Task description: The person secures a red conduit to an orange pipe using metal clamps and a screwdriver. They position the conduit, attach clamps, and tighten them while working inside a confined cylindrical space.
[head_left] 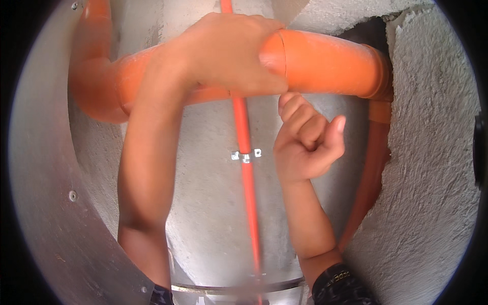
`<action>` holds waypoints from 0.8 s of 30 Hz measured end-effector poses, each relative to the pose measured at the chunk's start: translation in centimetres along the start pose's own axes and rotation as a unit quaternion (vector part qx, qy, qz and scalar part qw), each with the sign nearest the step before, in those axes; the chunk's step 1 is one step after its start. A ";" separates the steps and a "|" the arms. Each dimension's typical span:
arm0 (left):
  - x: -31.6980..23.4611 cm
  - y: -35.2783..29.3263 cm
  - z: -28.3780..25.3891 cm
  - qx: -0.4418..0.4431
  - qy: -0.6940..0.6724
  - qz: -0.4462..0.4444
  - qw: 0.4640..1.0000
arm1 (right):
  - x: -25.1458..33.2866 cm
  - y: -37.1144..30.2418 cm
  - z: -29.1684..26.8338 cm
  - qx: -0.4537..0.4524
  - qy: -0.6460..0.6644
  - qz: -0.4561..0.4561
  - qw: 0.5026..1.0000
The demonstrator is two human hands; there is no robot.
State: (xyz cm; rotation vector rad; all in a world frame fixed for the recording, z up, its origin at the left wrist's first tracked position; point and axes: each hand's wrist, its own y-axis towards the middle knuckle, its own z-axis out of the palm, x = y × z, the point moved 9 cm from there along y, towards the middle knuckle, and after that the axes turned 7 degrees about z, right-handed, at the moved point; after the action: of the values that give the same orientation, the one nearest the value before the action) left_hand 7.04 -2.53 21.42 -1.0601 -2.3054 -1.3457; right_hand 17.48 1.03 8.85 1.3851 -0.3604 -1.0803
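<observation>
A thick orange drain pipe (325,62) runs crosswise near the top of the head view. My left hand (226,51) is closed around it, back of the hand toward me, just left of a thin seam line across the pipe. Its far fingers are hidden and slightly blurred. Right below the pipe, my right hand (309,134) is curled into a loose fist with the thumb standing out. Nothing shows inside it. Its uppermost knuckles come close to the pipe's underside; whether they touch it I cannot tell.
A thin red conduit (249,198) passes behind the drain pipe, fixed to the grey wall by a metal clamp (246,157). An orange elbow (94,86) bends upward at left. A curved metal sheet (46,203) flanks the left; rough plaster (432,152) borders the right.
</observation>
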 end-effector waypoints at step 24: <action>-3.2 -2.6 -0.1 -0.278 0.157 0.093 0.943 | -0.1 1.4 -0.9 0.008 0.132 0.034 0.991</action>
State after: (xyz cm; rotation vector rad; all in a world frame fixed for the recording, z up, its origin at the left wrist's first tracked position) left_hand 7.35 -4.85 18.04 -1.0757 -1.5881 -1.9742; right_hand 18.67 1.40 9.99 1.4990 -0.2219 -0.8258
